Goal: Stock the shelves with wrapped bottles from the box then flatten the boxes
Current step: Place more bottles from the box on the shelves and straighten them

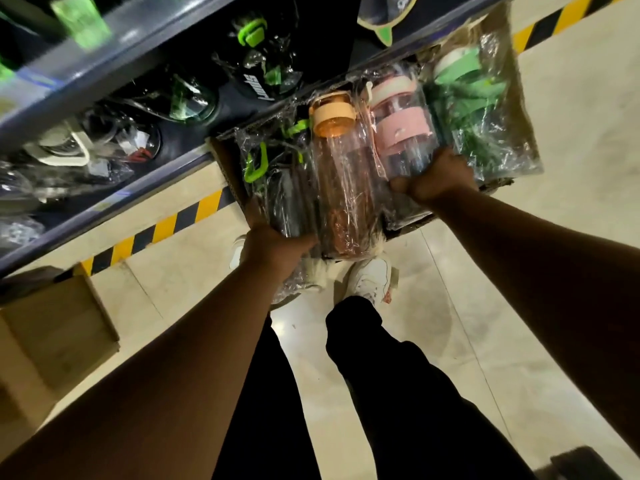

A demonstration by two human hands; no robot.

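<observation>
Shelf (pixel 104 202) with "sport" bottle (pixel 256 88); left hand (pixel 273 247), right hand (pixel 440 181) clenched on box (pixel 225 164).

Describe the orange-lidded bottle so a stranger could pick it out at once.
Find the cardboard box held beside the shelf. Inside it, take the tall clear bottle with the orange lid, between a black bottle with a green loop and a pink-banded bottle.
</observation>
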